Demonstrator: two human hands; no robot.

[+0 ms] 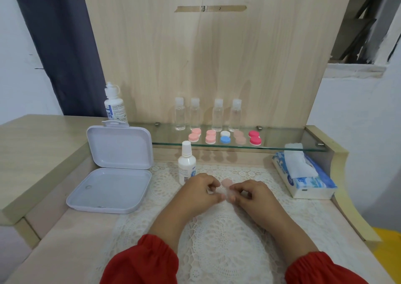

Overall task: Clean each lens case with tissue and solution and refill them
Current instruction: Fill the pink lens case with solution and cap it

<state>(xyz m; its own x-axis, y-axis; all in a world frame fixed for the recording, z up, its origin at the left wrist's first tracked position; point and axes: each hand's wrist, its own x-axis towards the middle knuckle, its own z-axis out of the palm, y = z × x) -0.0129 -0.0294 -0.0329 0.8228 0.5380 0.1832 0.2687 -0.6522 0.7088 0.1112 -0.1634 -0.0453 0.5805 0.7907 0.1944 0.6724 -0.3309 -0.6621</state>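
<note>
At lower centre of the frame, over the lace mat (pixel 217 229): left hand (pixel 200 191) and right hand (pixel 251 193) drawn close together, fingers of both curled in, pinching a pale pink lens case (pixel 225 184) between them. Too blurred there to tell whether a cap is on, off, or being turned, or whether tissue is in the grip.

Judged as the opening or wiping of 1 case, with most of the task still ahead: 5 more cases lined on the glass shelf (pixel 282 147) above centre, namely a pink pair (pixel 194 135), a second pink pair (pixel 210 136), a white-and-blue one (pixel 225 137), a pale one (pixel 239 137) and a deep red one (pixel 255 137), with 4 clear small bottles (pixel 208 114) behind them.

To do this step well:
- Keep the case low over the mat, so a dropped cap lands soft and near.
- Steady the body with 1 hand, work only with the other.
- Have tissue ready from the tissue box (pixel 303 179) at right of the frame, 1 sheet already standing up.
- Mind the white solution bottle (pixel 186 164), upright just beside the left hand and easily knocked by a knuckle.
- Wipe both wells fully before refilling.

Left of the frame: open white box (pixel 112 171), lid up; a larger bottle (pixel 114 103) behind it.
</note>
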